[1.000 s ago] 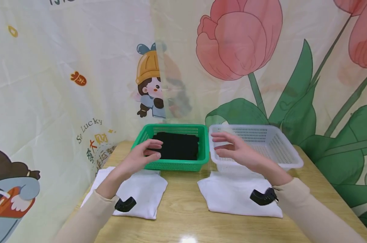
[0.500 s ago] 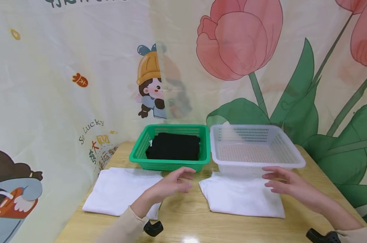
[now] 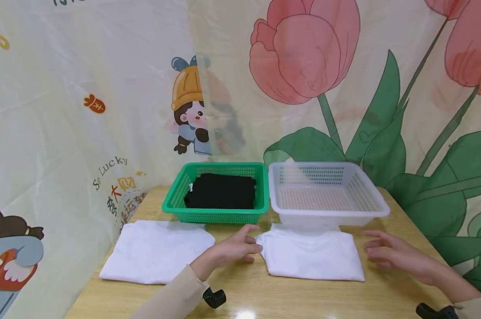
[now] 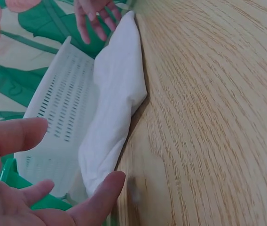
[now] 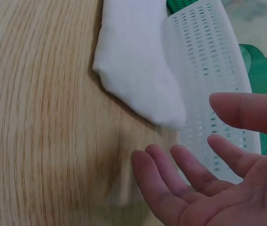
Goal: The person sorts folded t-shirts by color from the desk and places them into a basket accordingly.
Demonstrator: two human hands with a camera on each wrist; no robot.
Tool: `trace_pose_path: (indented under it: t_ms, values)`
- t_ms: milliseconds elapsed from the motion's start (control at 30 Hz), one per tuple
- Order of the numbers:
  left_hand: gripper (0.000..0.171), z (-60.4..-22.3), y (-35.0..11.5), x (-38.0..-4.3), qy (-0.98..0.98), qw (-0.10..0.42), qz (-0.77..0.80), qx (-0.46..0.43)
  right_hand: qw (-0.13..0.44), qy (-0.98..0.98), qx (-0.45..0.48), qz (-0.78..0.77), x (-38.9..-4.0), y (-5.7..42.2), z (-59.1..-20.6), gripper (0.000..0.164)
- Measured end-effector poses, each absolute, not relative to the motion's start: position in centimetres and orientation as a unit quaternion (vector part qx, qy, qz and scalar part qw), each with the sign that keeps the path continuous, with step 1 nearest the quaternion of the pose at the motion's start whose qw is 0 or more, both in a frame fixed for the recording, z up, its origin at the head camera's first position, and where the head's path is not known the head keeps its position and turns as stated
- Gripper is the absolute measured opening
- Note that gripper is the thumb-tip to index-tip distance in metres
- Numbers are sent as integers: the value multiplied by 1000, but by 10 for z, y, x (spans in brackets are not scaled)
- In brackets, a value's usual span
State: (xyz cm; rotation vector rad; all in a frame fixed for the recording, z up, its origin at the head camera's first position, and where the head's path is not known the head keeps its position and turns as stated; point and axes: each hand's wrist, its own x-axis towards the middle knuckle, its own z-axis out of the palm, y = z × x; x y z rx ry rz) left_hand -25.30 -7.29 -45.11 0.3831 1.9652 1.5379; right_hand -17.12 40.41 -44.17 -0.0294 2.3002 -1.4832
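A folded white garment (image 3: 312, 254) lies on the wooden table between both hands, in front of the white basket. At its left edge is my left hand (image 3: 233, 248), fingers spread and holding nothing. On the opposite side my right hand (image 3: 397, 254) hovers just off the cloth, its fingers relaxed and apart. The left wrist view shows the garment (image 4: 117, 80) beyond the thumb and fingers. In the right wrist view a gap separates the fingertips from the garment (image 5: 133, 61). Another folded white garment (image 3: 157, 252) lies further left.
A green basket (image 3: 220, 218) with folded black cloth (image 3: 222, 191) inside stands at the back of the wooden table (image 3: 240, 297). Right beside it is a white basket (image 3: 332, 213) with perforated walls. A printed curtain (image 3: 232, 88) hangs close behind both.
Both hands have come down from in front of the baskets and moved right. Now they flank the right-hand white garment, the left hand nearer to it than half a second ago.
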Motion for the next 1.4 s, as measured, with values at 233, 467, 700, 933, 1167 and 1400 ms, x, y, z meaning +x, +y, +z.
trace_pose_path:
  t_ms: [233,467,700,933,1167,1400]
  values:
    - [75,-452,-72,-256,743,306,581,131,234,806,-1,-544,-176,409,-445,76]
    - [82,-456,-66,-264,723,320,599,125,252,783,-1,-569,-181,408,-451,76]
    - [84,-462,-52,-266,695,323,630,127,264,762,-5,-591,-189,400,-458,80]
    - [79,-467,-34,-267,664,328,658,137,259,746,6,-613,-193,391,-464,84]
    - [63,-472,-27,-268,692,314,632,150,260,732,-9,-630,-195,381,-472,84]
    - [64,-479,-23,-268,705,296,630,137,247,761,2,-600,-195,365,-470,81]
